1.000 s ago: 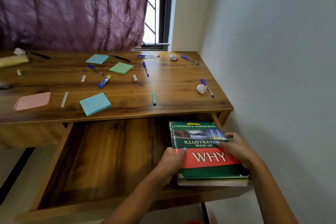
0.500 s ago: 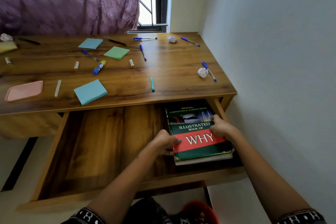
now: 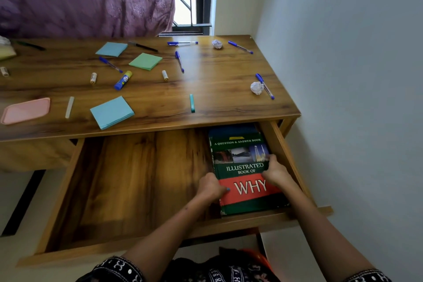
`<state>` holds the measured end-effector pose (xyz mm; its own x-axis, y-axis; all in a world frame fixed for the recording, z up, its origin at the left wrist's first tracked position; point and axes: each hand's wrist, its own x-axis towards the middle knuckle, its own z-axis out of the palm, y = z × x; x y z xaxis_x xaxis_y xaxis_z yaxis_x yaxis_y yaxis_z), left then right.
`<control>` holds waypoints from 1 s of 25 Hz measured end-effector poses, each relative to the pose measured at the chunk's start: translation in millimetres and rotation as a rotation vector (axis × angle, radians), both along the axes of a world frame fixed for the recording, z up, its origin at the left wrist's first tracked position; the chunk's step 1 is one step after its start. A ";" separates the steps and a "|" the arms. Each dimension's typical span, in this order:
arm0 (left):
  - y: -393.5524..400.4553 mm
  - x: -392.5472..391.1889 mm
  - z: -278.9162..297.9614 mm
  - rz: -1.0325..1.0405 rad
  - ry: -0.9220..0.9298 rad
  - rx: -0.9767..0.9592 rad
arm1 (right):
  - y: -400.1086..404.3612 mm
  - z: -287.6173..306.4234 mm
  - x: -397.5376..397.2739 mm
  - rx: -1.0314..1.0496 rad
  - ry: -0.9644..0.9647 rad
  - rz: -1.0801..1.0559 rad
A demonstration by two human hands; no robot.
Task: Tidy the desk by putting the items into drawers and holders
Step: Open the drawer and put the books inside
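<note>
The book [image 3: 245, 167], green and red with "WHY" in white on its cover, lies flat, face up, in the open drawer [image 3: 137, 190], at the drawer's right end against its right wall. Its top edge is tucked under the desk's [image 3: 217, 89] front edge; its bottom edge lies near the drawer's front wall.

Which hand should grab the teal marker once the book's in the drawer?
Probably left. The left hand holds the book's left edge, roughly below the teal marker; the right hand is further right.
</note>
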<state>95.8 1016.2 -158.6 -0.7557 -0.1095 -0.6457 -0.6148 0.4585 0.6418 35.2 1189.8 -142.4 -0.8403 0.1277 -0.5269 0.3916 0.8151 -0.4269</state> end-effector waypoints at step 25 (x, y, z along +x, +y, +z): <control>-7.1 14.7 0.2 -0.461 0.525 -0.464 | -42.6 -4.6 29.7 0.315 0.255 0.314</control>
<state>110.5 1009.1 -158.4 -0.9798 0.1163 -0.1627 0.0252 0.8787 0.4767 64.8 1147.2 -147.0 -0.9603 -0.0319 -0.2771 0.0227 0.9812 -0.1915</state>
